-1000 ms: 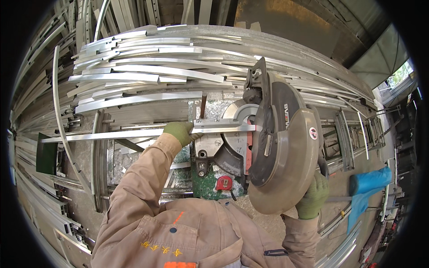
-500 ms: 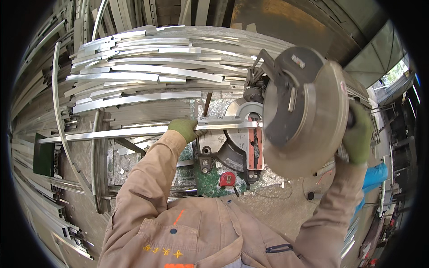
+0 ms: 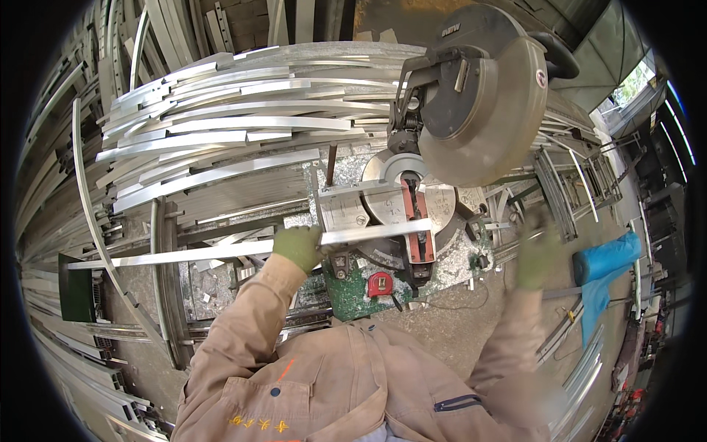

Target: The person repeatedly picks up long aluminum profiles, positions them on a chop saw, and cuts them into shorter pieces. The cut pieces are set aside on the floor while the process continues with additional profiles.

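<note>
My left hand point(image 3: 297, 249), in a green glove, is closed around a long pale metal bar point(image 3: 191, 255). The bar's right end lies across the red slotted insert point(image 3: 422, 252) of a mitre saw base, in front of the fence point(image 3: 340, 209) and apart from it. Above and behind, the saw head point(image 3: 479, 96) stands raised, its round guard and blade over the rear right of the base. My right hand point(image 3: 541, 254), also gloved in green, is off the saw handle, to the right of the base. Motion smears its fingers.
A red tape measure point(image 3: 381, 284) rests on the green bench top near its front edge. Behind the saw lie many stacked metal profiles point(image 3: 272, 125). A curved upright bar point(image 3: 88, 177) and a dark green plate point(image 3: 75, 289) stand left. A blue roll point(image 3: 607, 258) is at the right.
The saw head has risen and swung back. My right hand has let go of its handle and moved left. My left hand has drawn the bar toward me, away from the fence.
</note>
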`<state>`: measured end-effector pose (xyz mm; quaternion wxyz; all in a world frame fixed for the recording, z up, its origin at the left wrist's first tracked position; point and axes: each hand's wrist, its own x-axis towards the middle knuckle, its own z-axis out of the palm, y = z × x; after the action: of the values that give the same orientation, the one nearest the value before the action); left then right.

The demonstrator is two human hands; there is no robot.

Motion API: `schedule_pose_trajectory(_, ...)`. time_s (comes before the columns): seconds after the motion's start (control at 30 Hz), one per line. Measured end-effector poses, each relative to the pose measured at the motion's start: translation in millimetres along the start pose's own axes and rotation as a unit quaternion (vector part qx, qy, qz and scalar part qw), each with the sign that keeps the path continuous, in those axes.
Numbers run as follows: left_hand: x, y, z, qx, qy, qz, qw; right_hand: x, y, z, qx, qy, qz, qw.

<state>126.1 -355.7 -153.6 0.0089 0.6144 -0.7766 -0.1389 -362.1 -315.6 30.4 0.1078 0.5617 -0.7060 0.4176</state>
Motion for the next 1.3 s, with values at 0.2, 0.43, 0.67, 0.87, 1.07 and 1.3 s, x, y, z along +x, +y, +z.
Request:
schedule_pose_trajectory(0.2,-68.7,29.8,-3.0,-0.010,0.021,0.106,0.994,-123.1,-75.9,60.4,-0.033,-0.238,-0.332,0.912)
schedule_pose_trajectory(0.43,-112.6,55.7,-17.4,-0.092,0.114,0.211,0.966,-174.3,-19.6,43.9,-0.145,-0.364,-0.217,0.894)
schedule_pose_trajectory(0.67,-150.4,24.4,-20.8,-0.010,0.234,0.156,0.959,-162.1,52.0,-88.7,-0.155,-0.261,-0.197,0.932)
schedule_pose_trajectory(0.87,-172.2,91.7,-47.7,-0.008,0.401,0.157,0.903,-161.5,116.3,-149.8,-0.211,-0.186,-0.142,0.949)
schedule_pose_trajectory(1.07,-191.5,184.6,-60.5,-0.096,0.418,0.291,0.855,-173.2,176.2,-192.1,-0.134,-0.151,-0.056,0.978)
schedule_pose_trajectory(1.3,-178.4,256.3,-37.0,-0.117,0.382,0.318,0.860,-179.4,214.7,-212.3,0.038,-0.150,0.104,0.983)
